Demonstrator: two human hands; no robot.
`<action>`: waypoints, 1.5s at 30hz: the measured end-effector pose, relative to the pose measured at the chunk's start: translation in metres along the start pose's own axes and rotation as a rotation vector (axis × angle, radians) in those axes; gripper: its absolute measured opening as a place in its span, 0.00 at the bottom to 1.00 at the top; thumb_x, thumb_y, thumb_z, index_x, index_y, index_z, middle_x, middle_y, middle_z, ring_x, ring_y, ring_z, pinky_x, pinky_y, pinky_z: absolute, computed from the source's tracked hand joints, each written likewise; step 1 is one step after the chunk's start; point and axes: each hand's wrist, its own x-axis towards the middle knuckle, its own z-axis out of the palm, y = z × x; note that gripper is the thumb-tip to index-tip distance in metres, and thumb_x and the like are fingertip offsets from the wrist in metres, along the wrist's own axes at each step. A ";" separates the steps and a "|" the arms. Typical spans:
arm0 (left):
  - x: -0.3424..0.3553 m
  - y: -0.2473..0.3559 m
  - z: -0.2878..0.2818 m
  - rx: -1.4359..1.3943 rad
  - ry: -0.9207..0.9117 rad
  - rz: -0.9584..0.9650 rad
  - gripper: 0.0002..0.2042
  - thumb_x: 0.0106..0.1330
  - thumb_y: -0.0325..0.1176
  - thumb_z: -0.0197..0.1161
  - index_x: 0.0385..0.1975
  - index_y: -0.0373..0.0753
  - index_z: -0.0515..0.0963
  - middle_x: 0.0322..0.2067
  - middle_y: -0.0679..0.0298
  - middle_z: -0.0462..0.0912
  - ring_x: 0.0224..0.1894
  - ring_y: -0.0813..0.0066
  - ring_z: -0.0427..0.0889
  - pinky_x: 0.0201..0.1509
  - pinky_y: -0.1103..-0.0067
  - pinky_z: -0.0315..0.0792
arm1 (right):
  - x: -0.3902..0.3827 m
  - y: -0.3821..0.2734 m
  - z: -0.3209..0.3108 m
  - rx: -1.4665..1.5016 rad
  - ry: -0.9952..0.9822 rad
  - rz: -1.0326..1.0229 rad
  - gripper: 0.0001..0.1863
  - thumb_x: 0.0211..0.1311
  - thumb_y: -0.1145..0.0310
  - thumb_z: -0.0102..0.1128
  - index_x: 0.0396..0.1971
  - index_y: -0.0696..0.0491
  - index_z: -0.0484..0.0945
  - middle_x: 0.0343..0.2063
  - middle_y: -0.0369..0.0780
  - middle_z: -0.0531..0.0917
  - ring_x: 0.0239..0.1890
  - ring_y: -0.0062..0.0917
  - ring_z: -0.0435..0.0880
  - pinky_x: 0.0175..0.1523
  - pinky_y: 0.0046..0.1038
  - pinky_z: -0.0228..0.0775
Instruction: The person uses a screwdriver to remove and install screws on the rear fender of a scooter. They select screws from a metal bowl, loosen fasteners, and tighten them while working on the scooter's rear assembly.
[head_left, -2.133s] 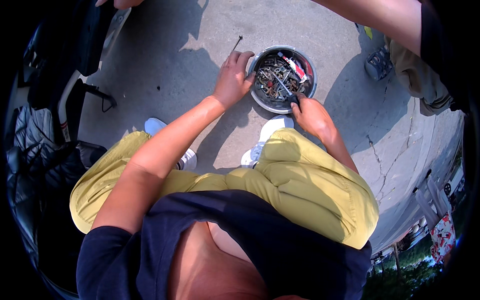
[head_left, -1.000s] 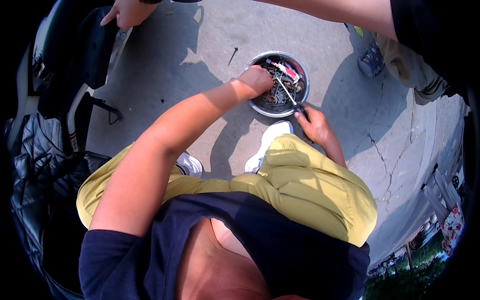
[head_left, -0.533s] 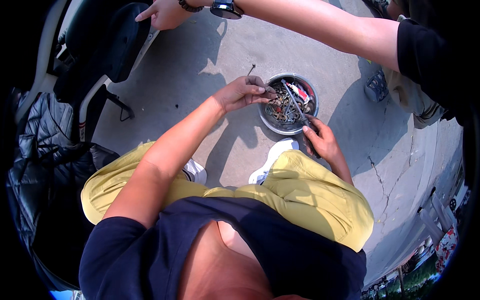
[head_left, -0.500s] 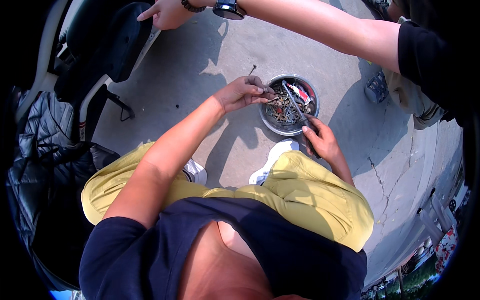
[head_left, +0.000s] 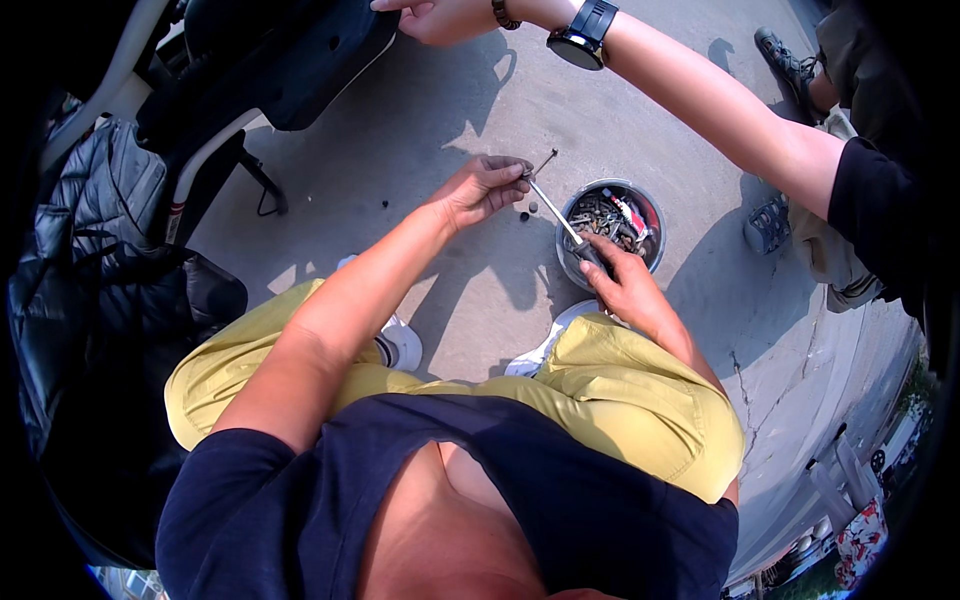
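Observation:
My right hand [head_left: 630, 285] is closed around the dark handle of a screwdriver [head_left: 556, 214]. Its bright shaft slants up and left across the bowl's rim, and the tip meets the fingers of my left hand [head_left: 487, 190]. Those fingers are pinched together at the tip, on a small thing too tiny to make out. Below my right fingers stands a round metal bowl [head_left: 655, 258] of loose screws and small hardware [head_left: 603, 218]. A red and white tube [head_left: 632, 215] lies on top of them. Just beyond my left fingertips, a thin dark rod [head_left: 545, 160] rests on the ground.
Two small dark bits [head_left: 528, 212] lie on the concrete [head_left: 440, 290] left of the bowl. Another person's arm [head_left: 700, 95] reaches across the far side, its hand [head_left: 440, 20] on a black seat-like part [head_left: 310, 90] of a vehicle. A dark quilted jacket [head_left: 95, 200] hangs at left.
The screwdriver has swung from over the bowl to my left fingertips. My left hand has left the bowl's edge, and the other person's hand has shifted along the black part. The view has shifted.

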 end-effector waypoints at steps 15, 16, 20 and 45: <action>-0.005 -0.012 -0.021 -0.573 0.031 0.023 0.06 0.66 0.26 0.56 0.37 0.30 0.74 0.33 0.56 0.79 0.29 0.75 0.79 0.28 0.84 0.75 | 0.036 -0.016 0.018 -0.423 0.157 -0.279 0.23 0.60 0.68 0.54 0.55 0.59 0.68 0.40 0.54 0.79 0.44 0.49 0.77 0.47 0.40 0.70; -0.006 -0.010 -0.020 -0.575 0.055 0.029 0.06 0.66 0.26 0.56 0.37 0.30 0.74 0.33 0.56 0.79 0.29 0.75 0.78 0.27 0.83 0.75 | 0.038 -0.017 0.018 -0.473 0.174 -0.315 0.23 0.59 0.68 0.54 0.55 0.59 0.68 0.38 0.53 0.79 0.42 0.49 0.78 0.45 0.40 0.71; -0.011 -0.007 -0.018 -0.597 0.105 0.068 0.06 0.66 0.26 0.56 0.36 0.30 0.74 0.34 0.56 0.79 0.28 0.75 0.77 0.26 0.83 0.73 | 0.042 -0.029 0.019 -0.591 0.198 -0.351 0.23 0.58 0.69 0.54 0.55 0.58 0.67 0.32 0.52 0.79 0.37 0.48 0.79 0.41 0.42 0.70; 0.040 0.109 -0.097 -0.840 -0.128 0.550 0.14 0.52 0.29 0.70 0.37 0.34 0.77 0.33 0.58 0.81 0.33 0.65 0.81 0.36 0.72 0.79 | 0.175 -0.126 0.121 0.918 -0.066 0.009 0.24 0.66 0.61 0.50 0.57 0.58 0.65 0.34 0.44 0.79 0.22 0.25 0.80 0.23 0.22 0.75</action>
